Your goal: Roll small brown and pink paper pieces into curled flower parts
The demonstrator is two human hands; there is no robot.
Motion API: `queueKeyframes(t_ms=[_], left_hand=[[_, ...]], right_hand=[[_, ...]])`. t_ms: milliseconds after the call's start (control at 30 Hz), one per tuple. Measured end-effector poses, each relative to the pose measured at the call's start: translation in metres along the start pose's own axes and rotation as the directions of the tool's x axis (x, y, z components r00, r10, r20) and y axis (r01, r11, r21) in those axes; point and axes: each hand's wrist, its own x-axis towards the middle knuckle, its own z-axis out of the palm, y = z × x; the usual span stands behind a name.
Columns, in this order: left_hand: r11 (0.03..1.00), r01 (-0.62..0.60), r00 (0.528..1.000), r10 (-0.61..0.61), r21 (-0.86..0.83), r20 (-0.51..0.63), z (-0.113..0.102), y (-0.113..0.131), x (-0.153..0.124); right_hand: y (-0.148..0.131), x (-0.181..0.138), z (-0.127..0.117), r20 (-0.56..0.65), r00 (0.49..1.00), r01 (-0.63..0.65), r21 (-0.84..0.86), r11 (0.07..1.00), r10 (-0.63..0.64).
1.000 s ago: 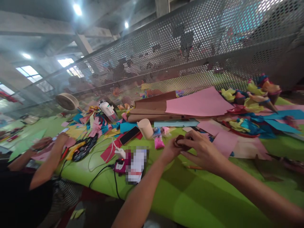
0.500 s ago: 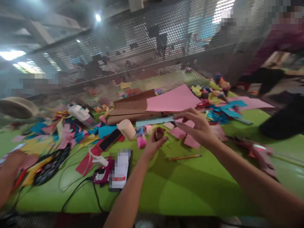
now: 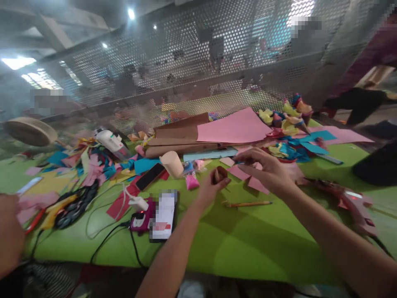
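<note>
My left hand [image 3: 211, 188] grips a small brown rolled paper piece [image 3: 219, 174] above the green table [image 3: 248, 248]. Just right of it, my right hand [image 3: 265, 170] hovers over pink paper scraps [image 3: 252, 182], its fingers bent and pinched near the brown roll; whether it holds anything is unclear. A pencil [image 3: 248, 203] lies on the table below both hands.
A beige paper cone [image 3: 172, 163], a black phone [image 3: 151, 176], a glue gun [image 3: 110, 142], cables and a charger [image 3: 141, 219] lie left. Brown and pink sheets [image 3: 232, 127] and coloured paper piles sit behind. Another person's arm [image 3: 10, 236] is far left; a perforated metal screen backs the table.
My right hand came off the brown roll, lifted, then lowered again beside it. The left hand keeps the roll. The view swung right.
</note>
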Motion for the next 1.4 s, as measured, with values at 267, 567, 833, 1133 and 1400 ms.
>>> queueKeyframes(t_ms=[267, 567, 833, 1133, 1400], left_hand=[[0.979, -0.119, 0.985, 0.137, 0.167, -0.102, 0.003, -0.018, -0.003], [0.967, -0.123, 0.989, 0.138, 0.225, -0.054, -0.01, -0.021, -0.007], [0.958, -0.105, 0.987, 0.134, 0.265, -0.09, -0.008, -0.017, -0.004], [0.979, 0.08, 0.949, -0.017, 0.186, -0.315, -0.012, -0.007, 0.002], [0.99, 0.14, 0.934, -0.128, 0.01, -0.335, -0.013, -0.014, 0.004]], right_hand=[[0.009, -0.021, 0.025, 0.248, 0.959, 0.187, -0.202, 0.961, -0.134], [0.016, -0.033, 0.051, 0.265, 0.958, 0.175, -0.229, 0.958, -0.111], [0.013, -0.031, 0.049, 0.288, 0.951, 0.16, -0.157, 0.975, -0.109], [0.077, -0.003, -0.003, 0.089, 0.995, 0.079, -0.556, 0.828, -0.035], [0.09, -0.011, 0.013, 0.191, 0.981, 0.124, -0.724, 0.679, 0.024]])
